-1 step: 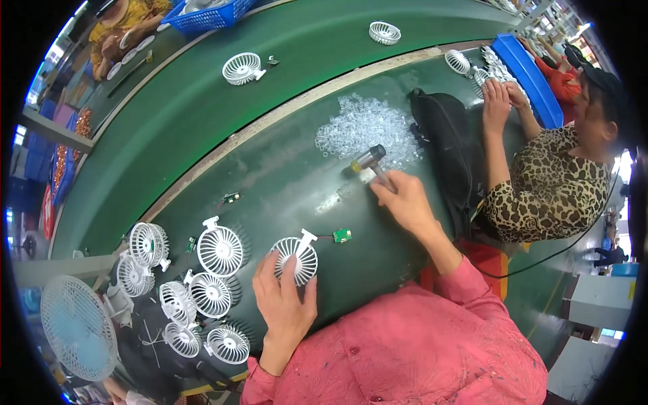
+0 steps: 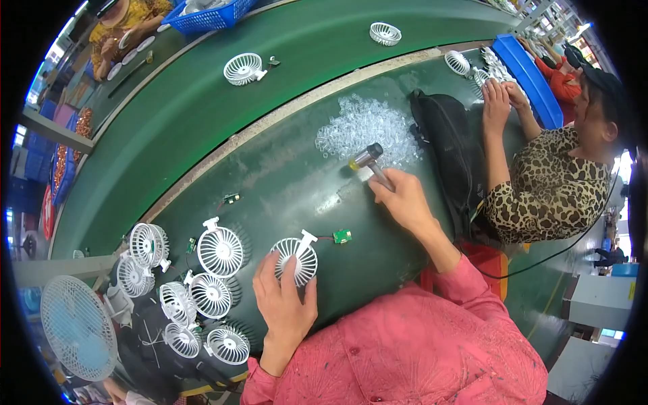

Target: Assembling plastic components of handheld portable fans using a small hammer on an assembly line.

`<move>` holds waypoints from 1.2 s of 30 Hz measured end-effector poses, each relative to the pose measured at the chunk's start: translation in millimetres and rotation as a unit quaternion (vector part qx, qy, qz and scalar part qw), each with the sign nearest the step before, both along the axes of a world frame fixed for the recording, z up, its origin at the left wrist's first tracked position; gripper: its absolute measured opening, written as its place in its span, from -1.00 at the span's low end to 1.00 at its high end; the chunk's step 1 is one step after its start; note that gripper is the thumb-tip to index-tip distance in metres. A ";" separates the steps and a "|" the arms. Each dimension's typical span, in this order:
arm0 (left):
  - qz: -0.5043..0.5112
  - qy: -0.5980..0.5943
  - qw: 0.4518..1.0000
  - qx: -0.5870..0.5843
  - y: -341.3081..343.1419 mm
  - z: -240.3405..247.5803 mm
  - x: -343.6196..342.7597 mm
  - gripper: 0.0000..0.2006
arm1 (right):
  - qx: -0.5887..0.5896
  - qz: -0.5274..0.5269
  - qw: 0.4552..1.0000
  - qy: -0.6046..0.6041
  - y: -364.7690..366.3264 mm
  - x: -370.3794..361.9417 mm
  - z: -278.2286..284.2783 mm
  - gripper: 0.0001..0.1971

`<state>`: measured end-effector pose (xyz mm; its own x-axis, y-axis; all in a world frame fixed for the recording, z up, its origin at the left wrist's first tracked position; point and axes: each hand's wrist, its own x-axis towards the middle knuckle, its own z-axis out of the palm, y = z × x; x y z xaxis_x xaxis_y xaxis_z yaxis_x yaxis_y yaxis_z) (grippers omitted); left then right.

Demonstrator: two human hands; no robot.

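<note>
A white fan head (image 2: 309, 262) lies on the near part of the bench (image 2: 277, 189), its stubby neck pointing away from the person. The left hand (image 2: 282, 304) holds it by the near side of the cage, fingers curled over the ribs, probably to steady it; this grip leaves the neck uncovered. A thin wire runs from the neck to a green circuit board (image 2: 343, 236), which lies just to the right, seemingly to keep it clear of the cage. The fingers of the right hand (image 2: 408, 202) are closed around the handle of a small hammer (image 2: 368, 156), its head raised toward a heap of clear plastic pieces (image 2: 368, 128), presumably heaped there for easy reach. To the left, more fan heads (image 2: 220, 251) cluster, some overlapping. A black bag (image 2: 442, 135) lies right of the heap.

The bench top is smooth, dark green and scuffed in places. Beyond its pale edge runs a green belt (image 2: 175, 121) bearing two further fan heads. At right, a co-worker in leopard print (image 2: 553, 192) works beside a blue tray (image 2: 526, 81); at upper left, a person in yellow (image 2: 138, 17) sits near a blue basket (image 2: 212, 17).
</note>
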<state>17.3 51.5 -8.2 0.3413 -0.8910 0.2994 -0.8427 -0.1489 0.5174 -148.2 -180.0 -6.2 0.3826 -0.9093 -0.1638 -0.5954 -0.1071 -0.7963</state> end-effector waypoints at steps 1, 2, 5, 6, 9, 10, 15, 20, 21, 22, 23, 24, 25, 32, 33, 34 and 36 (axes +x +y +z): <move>0.000 0.001 1.000 0.004 0.3 1.8 0.4 -0.43 | 0.000 0.002 1.000 -0.001 -2.6 4.8 -2.0 -0.79; 0.003 -0.001 1.000 0.003 0.0 3.7 0.7 -0.43 | -0.020 0.017 0.999 -0.019 -5.4 8.9 -5.8 -0.79; 0.001 0.005 1.000 0.016 0.4 7.4 2.7 -0.45 | -0.066 0.042 0.997 -0.003 -13.5 27.2 -5.7 -0.81; -0.002 0.010 1.000 0.021 0.8 7.8 3.2 -0.46 | -0.092 0.049 0.994 0.033 -15.6 33.4 -4.4 -0.81; -0.010 0.019 0.999 0.025 0.8 9.3 3.6 -0.47 | -0.115 0.066 0.991 0.031 -19.2 45.8 -0.5 -0.86; -0.017 0.023 0.999 0.026 -0.1 9.6 4.1 -0.46 | -0.160 0.071 0.984 0.022 -20.2 48.2 -5.9 -0.86; -0.002 0.013 0.999 0.041 4.7 17.3 2.4 -0.47 | -0.210 0.102 0.964 0.130 -20.2 66.7 -31.1 -0.85; -0.006 0.006 0.997 0.072 2.2 19.2 1.4 -0.41 | -0.263 0.098 0.952 0.125 -15.8 66.5 -31.2 -0.87; -0.004 -0.001 0.997 0.074 -1.1 20.3 1.8 -0.38 | -0.255 0.085 0.957 0.108 -15.2 63.6 -29.8 -0.87; 0.009 -0.012 0.995 0.095 -2.2 23.1 0.9 -0.30 | -0.242 0.080 0.963 0.089 -11.2 62.7 -29.0 -0.87; 0.020 -0.020 0.994 0.103 -4.5 24.5 -0.2 -0.27 | -0.264 0.091 0.958 0.065 -10.5 59.2 -29.1 -0.91; 0.032 -0.028 0.993 0.111 -8.2 23.5 -1.5 -0.23 | -0.271 0.075 0.959 0.027 -11.5 54.2 -27.4 -0.86; 0.036 -0.055 0.991 0.115 -12.5 18.0 -1.7 -0.20 | -0.249 0.065 0.965 0.048 -11.8 49.9 -18.8 -0.85; 0.026 0.056 0.998 0.020 -15.3 5.8 3.7 -0.26 | 0.348 0.048 0.906 -0.237 9.8 25.6 24.7 -0.83; 0.016 0.084 0.996 0.009 -12.9 6.4 5.1 -0.26 | 0.401 0.057 0.874 -0.269 15.3 27.1 19.1 -0.85; 0.006 0.106 0.994 0.005 -10.3 8.2 4.0 -0.25 | 0.442 0.060 0.849 -0.285 20.1 26.7 17.0 -0.85; -0.006 0.122 0.993 -0.005 -9.7 9.9 2.3 -0.24 | 0.518 0.069 0.795 -0.309 26.0 26.2 12.3 -0.85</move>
